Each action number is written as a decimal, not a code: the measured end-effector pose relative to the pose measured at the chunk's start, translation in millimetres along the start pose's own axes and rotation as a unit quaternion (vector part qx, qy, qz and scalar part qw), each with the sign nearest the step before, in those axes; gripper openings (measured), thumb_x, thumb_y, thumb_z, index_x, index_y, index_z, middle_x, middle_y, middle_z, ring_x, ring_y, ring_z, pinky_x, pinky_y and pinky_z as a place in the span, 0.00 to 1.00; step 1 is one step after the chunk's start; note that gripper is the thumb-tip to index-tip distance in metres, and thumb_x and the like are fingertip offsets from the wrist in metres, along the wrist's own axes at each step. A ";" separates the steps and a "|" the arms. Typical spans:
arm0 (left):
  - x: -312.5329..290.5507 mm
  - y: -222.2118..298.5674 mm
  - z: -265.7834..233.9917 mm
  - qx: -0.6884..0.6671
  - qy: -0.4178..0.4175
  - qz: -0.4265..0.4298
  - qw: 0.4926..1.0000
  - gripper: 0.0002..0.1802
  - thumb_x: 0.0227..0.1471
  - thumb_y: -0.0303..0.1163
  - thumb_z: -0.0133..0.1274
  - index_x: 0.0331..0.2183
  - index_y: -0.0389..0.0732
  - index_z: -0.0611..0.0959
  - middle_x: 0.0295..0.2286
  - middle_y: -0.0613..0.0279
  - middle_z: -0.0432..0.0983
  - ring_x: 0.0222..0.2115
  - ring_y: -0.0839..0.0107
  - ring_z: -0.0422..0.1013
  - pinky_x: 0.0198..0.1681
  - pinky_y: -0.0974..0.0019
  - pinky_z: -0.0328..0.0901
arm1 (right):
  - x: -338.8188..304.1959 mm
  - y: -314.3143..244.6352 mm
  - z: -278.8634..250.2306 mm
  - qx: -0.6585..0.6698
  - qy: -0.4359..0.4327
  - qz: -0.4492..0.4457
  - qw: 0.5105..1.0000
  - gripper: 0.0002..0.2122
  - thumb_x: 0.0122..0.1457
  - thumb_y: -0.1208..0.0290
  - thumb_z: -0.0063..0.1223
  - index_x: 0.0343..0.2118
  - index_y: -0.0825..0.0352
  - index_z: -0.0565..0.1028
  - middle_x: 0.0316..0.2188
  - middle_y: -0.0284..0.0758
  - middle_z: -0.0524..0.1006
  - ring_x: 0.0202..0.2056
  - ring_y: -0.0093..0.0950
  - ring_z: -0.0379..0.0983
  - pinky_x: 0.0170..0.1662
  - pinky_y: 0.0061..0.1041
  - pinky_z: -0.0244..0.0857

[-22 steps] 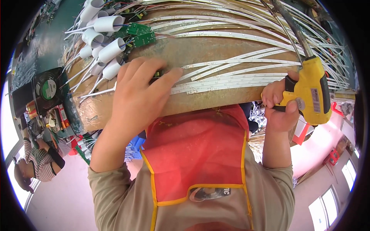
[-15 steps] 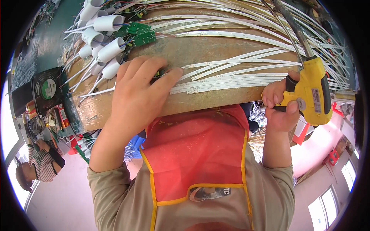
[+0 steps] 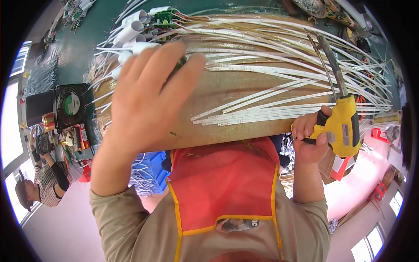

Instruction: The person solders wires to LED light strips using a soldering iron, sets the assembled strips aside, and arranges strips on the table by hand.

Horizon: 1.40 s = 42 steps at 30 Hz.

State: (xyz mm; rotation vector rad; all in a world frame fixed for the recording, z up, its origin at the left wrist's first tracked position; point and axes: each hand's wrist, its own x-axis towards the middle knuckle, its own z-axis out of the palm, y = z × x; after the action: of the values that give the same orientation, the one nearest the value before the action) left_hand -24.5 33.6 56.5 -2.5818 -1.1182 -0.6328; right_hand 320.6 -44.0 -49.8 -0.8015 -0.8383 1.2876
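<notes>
Plainly, soldering gun (image 3: 346,127) in right hand (image 3: 311,136).

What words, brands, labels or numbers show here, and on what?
Tan shirt: emblem with a few letters, not copied here.
Yellow tool: pale label and round sticker, too small to read.
Black fan: round green label, too small to read.
White strips: tiny marks, too small to read.
Red box: pale markings, too small to read.

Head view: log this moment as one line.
left hand: near white tubes, grip unclear | right hand: gripping yellow pistol-shaped tool | white strips: lying on brown board
</notes>
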 end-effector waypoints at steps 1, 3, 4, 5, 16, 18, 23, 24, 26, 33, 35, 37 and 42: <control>5.8 -5.2 -4.6 0.031 -0.053 -0.015 0.998 0.22 0.45 0.26 0.59 0.46 0.44 0.87 0.43 0.60 0.79 0.40 0.58 0.78 0.43 0.59 0.71 | -0.8 0.2 -0.7 0.000 0.007 -0.006 1.000 0.38 0.59 0.48 0.69 0.64 0.66 0.64 0.26 0.29 0.70 0.22 0.24 0.65 0.27 0.27 0.61; 22.2 -25.6 3.8 0.060 -0.071 0.056 0.994 0.23 0.45 0.28 0.58 0.47 0.45 0.86 0.45 0.62 0.79 0.44 0.59 0.77 0.47 0.58 0.70 | -1.2 0.6 -1.2 0.005 0.026 -0.015 1.000 0.39 0.59 0.47 0.69 0.64 0.66 0.64 0.26 0.29 0.70 0.22 0.24 0.65 0.26 0.27 0.61; 30.8 -38.0 9.9 0.077 -0.088 0.083 0.990 0.23 0.45 0.29 0.57 0.47 0.45 0.86 0.45 0.63 0.79 0.45 0.60 0.76 0.49 0.58 0.69 | -1.1 0.7 -1.1 0.002 0.021 -0.009 1.000 0.39 0.59 0.47 0.69 0.64 0.66 0.64 0.25 0.29 0.70 0.22 0.24 0.65 0.26 0.27 0.61; 36.8 -46.3 15.9 0.067 -0.169 0.071 0.981 0.22 0.49 0.33 0.61 0.48 0.45 0.85 0.45 0.63 0.79 0.50 0.60 0.74 0.53 0.57 0.67 | -0.9 0.7 -0.8 0.003 0.020 -0.008 1.000 0.39 0.58 0.47 0.69 0.64 0.66 0.64 0.25 0.29 0.70 0.22 0.24 0.65 0.26 0.27 0.61; 95.8 -183.7 93.9 -0.044 -0.152 -0.155 0.975 0.24 0.58 0.42 0.64 0.55 0.46 0.84 0.50 0.53 0.82 0.51 0.53 0.77 0.57 0.54 0.69 | 3.3 0.9 1.4 0.009 -0.009 0.012 1.000 0.37 0.59 0.53 0.71 0.63 0.69 0.64 0.24 0.30 0.69 0.23 0.25 0.66 0.27 0.29 0.63; 94.0 -208.8 118.8 0.018 -0.181 -0.131 0.975 0.24 0.57 0.40 0.65 0.54 0.47 0.85 0.51 0.53 0.82 0.52 0.54 0.77 0.57 0.54 0.69 | 4.4 -0.3 0.7 0.010 -0.013 0.013 1.000 0.37 0.60 0.53 0.70 0.63 0.69 0.64 0.24 0.30 0.69 0.24 0.25 0.66 0.27 0.29 0.63; 102.6 -222.5 139.0 0.073 -0.229 -0.117 0.964 0.20 0.54 0.33 0.64 0.50 0.46 0.87 0.49 0.50 0.82 0.50 0.50 0.78 0.55 0.53 0.71 | 4.7 -0.2 3.5 0.000 -0.005 0.002 1.000 0.37 0.60 0.53 0.69 0.62 0.72 0.64 0.24 0.31 0.70 0.23 0.25 0.66 0.27 0.28 0.63; 106.8 -218.0 137.2 0.082 -0.248 -0.131 0.956 0.19 0.52 0.33 0.62 0.48 0.45 0.88 0.50 0.45 0.81 0.49 0.46 0.78 0.53 0.51 0.72 | 4.6 -0.1 4.1 -0.003 -0.005 0.002 1.000 0.36 0.60 0.54 0.69 0.62 0.72 0.64 0.24 0.31 0.70 0.23 0.25 0.66 0.27 0.28 0.63; 111.8 -206.5 128.6 0.100 -0.275 -0.148 0.945 0.17 0.50 0.31 0.60 0.44 0.44 0.89 0.47 0.41 0.81 0.47 0.44 0.79 0.52 0.48 0.73 | 5.4 0.3 4.1 -0.002 0.002 -0.004 1.000 0.36 0.61 0.54 0.69 0.62 0.73 0.64 0.24 0.31 0.70 0.22 0.25 0.66 0.27 0.28 0.63; 97.5 -149.6 36.4 0.097 -0.057 -0.068 0.991 0.16 0.49 0.28 0.60 0.42 0.38 0.87 0.44 0.45 0.83 0.47 0.47 0.79 0.51 0.49 0.73 | 6.9 0.0 4.0 -0.015 -0.014 -0.027 0.999 0.32 0.64 0.56 0.61 0.63 0.73 0.63 0.24 0.31 0.70 0.20 0.25 0.64 0.25 0.28 0.61; 64.0 -115.3 -8.7 0.102 -0.075 -0.091 0.988 0.17 0.51 0.28 0.62 0.45 0.41 0.87 0.45 0.49 0.83 0.47 0.49 0.79 0.52 0.52 0.72 | 5.6 -1.3 4.4 -0.047 -0.009 -0.015 0.999 0.34 0.63 0.50 0.62 0.64 0.67 0.64 0.24 0.29 0.68 0.20 0.23 0.62 0.27 0.27 0.59; 30.8 -80.4 -53.6 0.107 -0.095 -0.115 0.983 0.18 0.53 0.28 0.63 0.48 0.44 0.86 0.45 0.53 0.84 0.48 0.52 0.79 0.53 0.54 0.72 | 4.6 -1.1 4.2 -0.049 0.002 -0.012 0.999 0.34 0.63 0.50 0.62 0.64 0.67 0.64 0.25 0.29 0.68 0.20 0.22 0.62 0.27 0.27 0.60; -45.7 -9.8 -82.5 0.001 -0.197 -0.094 0.976 0.23 0.46 0.24 0.65 0.47 0.45 0.86 0.42 0.58 0.83 0.45 0.53 0.78 0.49 0.52 0.71 | 5.9 2.1 -0.2 0.004 -0.011 -0.018 1.000 0.34 0.62 0.56 0.63 0.64 0.72 0.63 0.26 0.32 0.71 0.22 0.25 0.65 0.24 0.27 0.61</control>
State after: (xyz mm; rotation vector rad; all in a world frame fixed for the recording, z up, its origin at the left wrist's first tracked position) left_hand -83.4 -21.2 106.9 -2.6916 -1.4918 -0.1497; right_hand 320.3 -37.9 -51.3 -0.7636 -0.8620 1.2694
